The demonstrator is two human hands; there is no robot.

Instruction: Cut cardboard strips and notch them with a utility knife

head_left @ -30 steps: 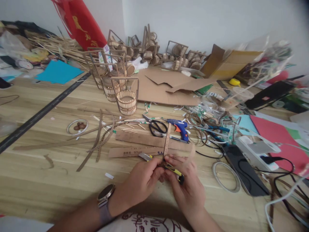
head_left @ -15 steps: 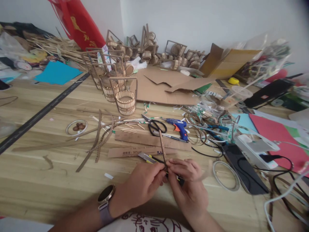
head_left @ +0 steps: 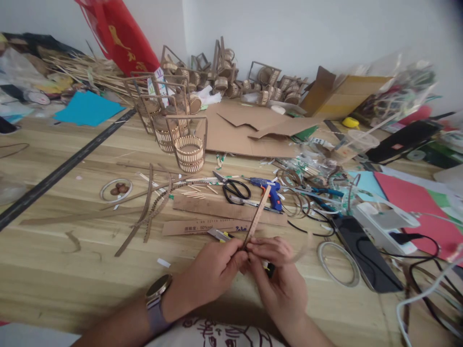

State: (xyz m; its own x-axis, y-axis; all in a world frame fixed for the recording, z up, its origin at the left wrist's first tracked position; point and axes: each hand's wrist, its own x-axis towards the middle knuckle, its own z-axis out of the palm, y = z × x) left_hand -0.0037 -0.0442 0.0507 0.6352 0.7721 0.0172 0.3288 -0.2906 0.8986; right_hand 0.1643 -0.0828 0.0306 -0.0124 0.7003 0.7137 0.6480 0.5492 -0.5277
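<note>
My left hand (head_left: 211,274), with a watch on its wrist, and my right hand (head_left: 280,279) meet low in the middle of the view. Both pinch the near end of a narrow cardboard strip (head_left: 257,217) that slants up and away to the right. My right hand also grips a yellow and black utility knife (head_left: 268,267), mostly hidden under its fingers. Just beyond the hands lie flat cardboard strips (head_left: 217,208) with print on them, black-handled scissors (head_left: 237,189) and a blue glue gun (head_left: 268,188).
Small slatted baskets with frames (head_left: 188,152) stand in the middle; more pile up along the wall. Cardboard sheets (head_left: 249,127) lie behind. To the right are a tape ring (head_left: 338,262), a black phone (head_left: 365,253), a power strip (head_left: 385,224), cables and red paper (head_left: 415,205). A black bar (head_left: 61,171) crosses left.
The strip's far end swung from upright, slightly left, to leaning right over the glue gun. Both hands stayed pinched on its near end and hardly shifted.
</note>
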